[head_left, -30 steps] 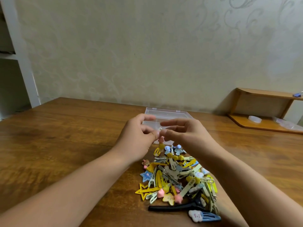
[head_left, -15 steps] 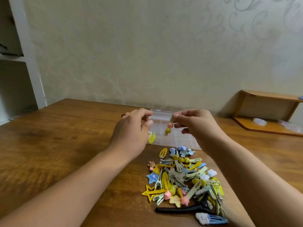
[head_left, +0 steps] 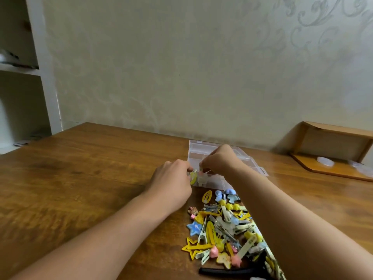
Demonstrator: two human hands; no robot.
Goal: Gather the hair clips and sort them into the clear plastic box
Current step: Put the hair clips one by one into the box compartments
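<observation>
Over the near edge of the clear plastic box (head_left: 201,150), the left hand (head_left: 171,186) is pinching a yellow clip (head_left: 193,177) and the right hand (head_left: 220,160) is pinching a small pink clip (head_left: 201,172), apparently to drop each into a compartment.

Hands (head_left: 198,171) hide the clear plastic box's (head_left: 194,147) front compartments.

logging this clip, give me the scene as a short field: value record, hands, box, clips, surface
left hand: pinches a yellow clip at the box's near edge
right hand: over the box, pinches a small clip; details too blurred to tell
clear plastic box: open, on the table, beyond the pile
pile of hair clips: loose on the table, nearer than the box
black clip: at the pile's near edge
table: brown wood
</observation>
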